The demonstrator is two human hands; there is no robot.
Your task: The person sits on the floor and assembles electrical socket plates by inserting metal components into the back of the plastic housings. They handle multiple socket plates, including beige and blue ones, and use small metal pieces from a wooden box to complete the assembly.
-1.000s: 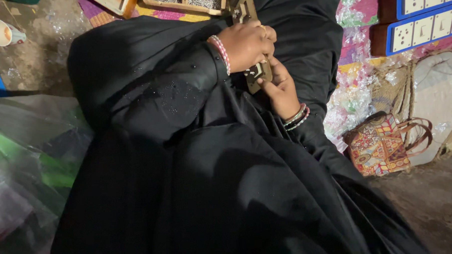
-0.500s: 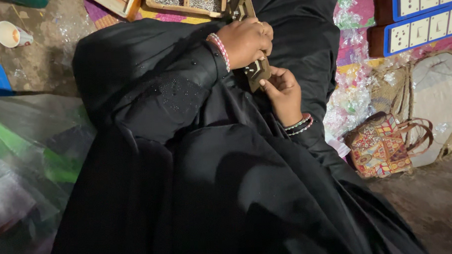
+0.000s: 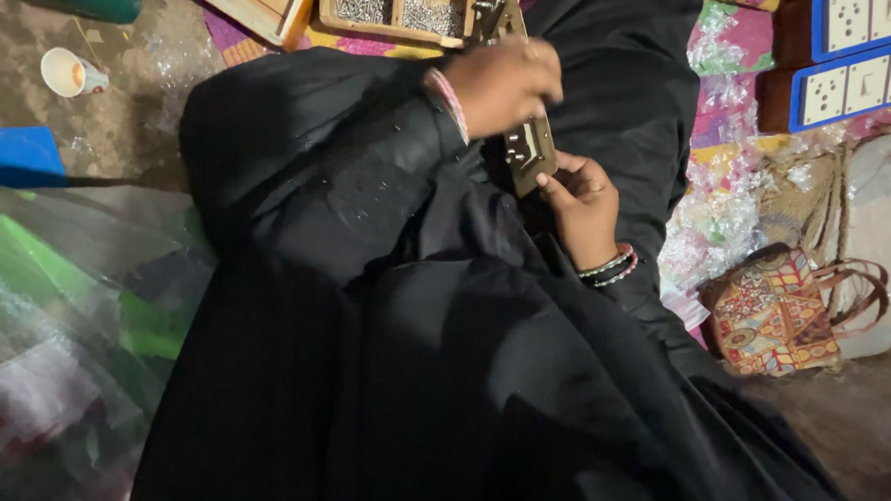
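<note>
Hands met over the lap: the left hand gripped the brown wooden strip from above, the right hand pinched its lower end with closed fingers, fittings already on it, and screws remained in the wooden tray.

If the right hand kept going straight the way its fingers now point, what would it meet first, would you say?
Most likely the brown board: the right hand points up at its lower end and already seems to touch it, with the left hand just beyond.
</note>
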